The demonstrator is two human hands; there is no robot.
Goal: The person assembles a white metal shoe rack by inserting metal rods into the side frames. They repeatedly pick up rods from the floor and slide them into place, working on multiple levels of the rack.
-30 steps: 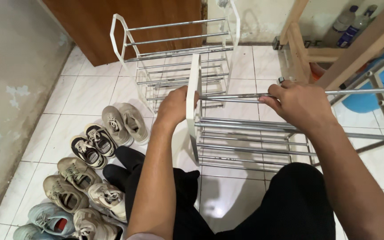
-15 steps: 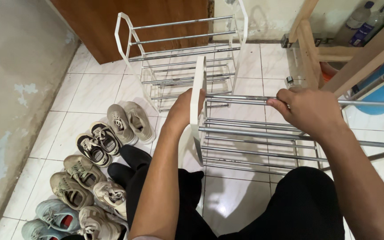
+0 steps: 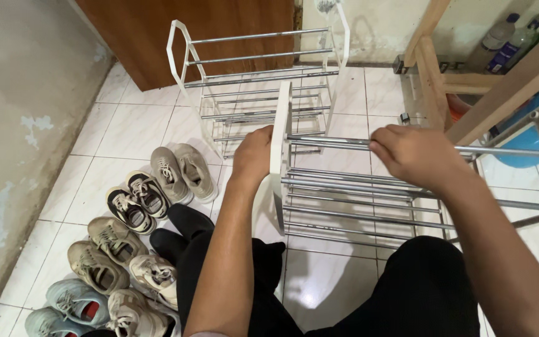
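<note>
Head view: over the last second little has moved — the near rack section (image 3: pixel 357 200) has stayed where it was in front of the knees, while the right hand (image 3: pixel 410 155) has slid a little inward along the top metal rod (image 3: pixel 332 143) and the left hand (image 3: pixel 254 156) has kept its place on the white side panel (image 3: pixel 280 137). To judge by that, the rod is being seated into the panel, and the joint is not yet clearly home.

The section is a white plastic upright, standing on edge, with several shiny rods running off to the right of the left hand's hold, tier under tier. The left hand is wrapped around the panel's upper edge; the right is closed over the top rod, knuckles up, just to the right of the panel.

Beyond the two grips stands a second rack (image 3: pixel 257 81), assembled — white ends, chrome bars. Left of the left hand, pairs of sneakers (image 3: pixel 151 193) lie on the white tiled floor (image 3: pixel 126 125).
</note>
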